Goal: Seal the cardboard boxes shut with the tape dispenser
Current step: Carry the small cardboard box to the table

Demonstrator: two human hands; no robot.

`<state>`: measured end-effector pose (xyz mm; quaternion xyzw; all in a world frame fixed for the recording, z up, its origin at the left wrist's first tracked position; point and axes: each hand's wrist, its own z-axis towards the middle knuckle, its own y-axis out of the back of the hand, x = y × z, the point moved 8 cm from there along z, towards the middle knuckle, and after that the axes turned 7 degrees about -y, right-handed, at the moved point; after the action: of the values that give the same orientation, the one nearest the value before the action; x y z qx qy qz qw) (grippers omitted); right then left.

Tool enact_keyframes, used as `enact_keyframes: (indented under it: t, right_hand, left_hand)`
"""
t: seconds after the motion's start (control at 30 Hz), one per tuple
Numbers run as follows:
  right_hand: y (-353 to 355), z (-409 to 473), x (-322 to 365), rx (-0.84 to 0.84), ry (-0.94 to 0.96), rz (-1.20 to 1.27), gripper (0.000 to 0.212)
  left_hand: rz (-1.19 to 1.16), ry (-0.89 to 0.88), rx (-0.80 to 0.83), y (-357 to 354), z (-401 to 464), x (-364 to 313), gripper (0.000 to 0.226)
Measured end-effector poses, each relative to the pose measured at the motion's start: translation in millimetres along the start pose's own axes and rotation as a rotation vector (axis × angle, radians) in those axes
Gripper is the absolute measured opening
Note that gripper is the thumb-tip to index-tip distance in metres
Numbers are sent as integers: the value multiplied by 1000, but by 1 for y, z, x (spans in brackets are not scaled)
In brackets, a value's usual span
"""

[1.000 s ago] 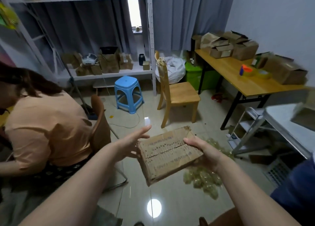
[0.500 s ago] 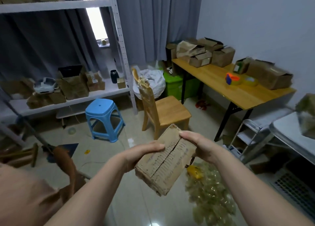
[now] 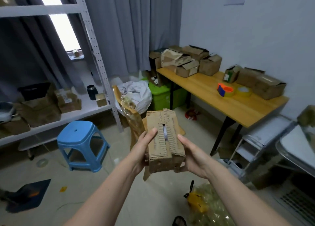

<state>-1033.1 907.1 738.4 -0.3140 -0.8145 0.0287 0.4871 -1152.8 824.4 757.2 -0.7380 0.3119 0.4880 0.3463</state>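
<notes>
- Head view: a worn cardboard box (image 3: 164, 140) is held up in mid-air in front of the person, above the tiled floor (image 3: 102, 200), between both hands.
- The left hand (image 3: 142, 148) grips the box's left side, thumb lying on the top flap and fingers curled beneath.
- The right hand (image 3: 192, 155) cups the box's right side and lower corner, thumb along the top edge, fingers wrapped under it.
- The top flaps meet unevenly, with a small gap in the seam where something pale shows.
- An orange and blue tape dispenser (image 3: 224, 91) sits on the wooden counter (image 3: 238, 104) at the right, well apart from the held box, with a spare tape roll (image 3: 243, 91) just beside it.
- More cardboard boxes (image 3: 187, 62) are piled at the counter's far end and along the wall side.
- A blue stool (image 3: 80, 140) stands on the floor at the left, near a white shelf rack (image 3: 100, 67).
- A wooden chair (image 3: 134, 121) stands behind the held box, partly hidden by it.
</notes>
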Motion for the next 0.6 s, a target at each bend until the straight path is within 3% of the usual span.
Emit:
enact_keyframes:
  t: [0.07,0.2,0.4,0.6]
  right_hand:
    - [18,20,19,-20,3,28,57]
    - [81,58,76,-160,35,114,58]
    - [166,107,153,-275,16,126,58]
    - [231,145,197,-283,20,97,66]
  left_hand:
    - [-32,-37,36,-12,39,-12,72]
    - [-47,-36,43,-45,135,-33,82]
    - [55,112,58,-85,248,-51,74]
    - [112,129,3,-100,353,-78,106]
